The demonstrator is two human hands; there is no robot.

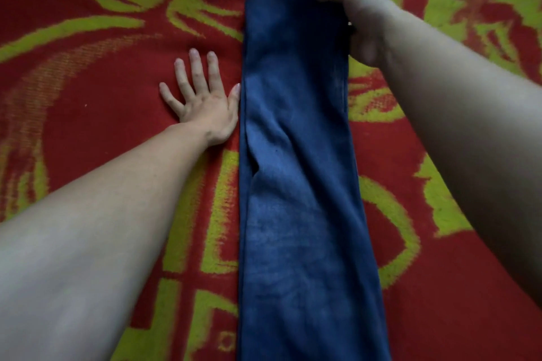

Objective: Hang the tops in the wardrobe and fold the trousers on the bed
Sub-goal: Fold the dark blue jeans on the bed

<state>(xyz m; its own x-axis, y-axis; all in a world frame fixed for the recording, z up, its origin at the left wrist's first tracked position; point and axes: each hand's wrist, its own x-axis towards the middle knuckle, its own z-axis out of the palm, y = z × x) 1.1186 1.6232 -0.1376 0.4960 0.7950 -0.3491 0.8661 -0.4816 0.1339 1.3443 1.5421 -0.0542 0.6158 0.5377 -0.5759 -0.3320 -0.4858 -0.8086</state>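
Observation:
Blue trousers (296, 155) lie folded lengthwise in one long strip down the middle of the bed, ribbed waistband at the far end. My left hand (202, 99) lies flat on the blanket with fingers spread, its thumb touching the strip's left edge. My right hand (357, 20) is at the strip's right edge near the waistband, thumb stretched over the cloth; its fingers curl at the edge, and how far they grip the cloth is hidden.
A red blanket with yellow-green leaf patterns (102, 73) covers the whole bed on both sides of the trousers. No wardrobe or tops are in view.

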